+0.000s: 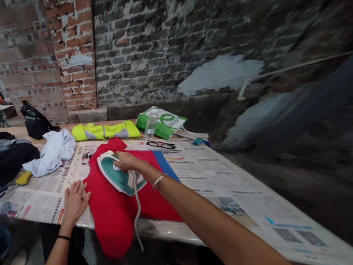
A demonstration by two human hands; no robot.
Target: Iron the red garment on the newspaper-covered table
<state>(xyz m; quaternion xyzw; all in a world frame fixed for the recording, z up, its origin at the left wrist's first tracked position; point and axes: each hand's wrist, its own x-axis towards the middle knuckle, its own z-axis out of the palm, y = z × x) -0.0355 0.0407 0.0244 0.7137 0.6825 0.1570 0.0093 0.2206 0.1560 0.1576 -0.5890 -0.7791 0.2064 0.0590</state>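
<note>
A red garment (109,214) with a blue band (164,165) along its right side lies on the newspaper-covered table (206,179), part of it hanging over the front edge. My right hand (126,160) is wrapped round the handle of a green and white clothes iron (115,176), which rests on the red cloth. From the iron a pale cord (138,211) droops past the table edge. My left hand (75,200) lies with its fingers spread at the garment's left edge, partly on the newspaper, holding nothing.
Behind the garment are a hi-vis yellow garment (104,131), a clear plastic cup (151,125), a green and white bag (166,121) and black-framed glasses (161,145). To the left lie a white garment (52,153), dark clothes (7,163), yellow-handled tool (24,178) and black bag (36,121).
</note>
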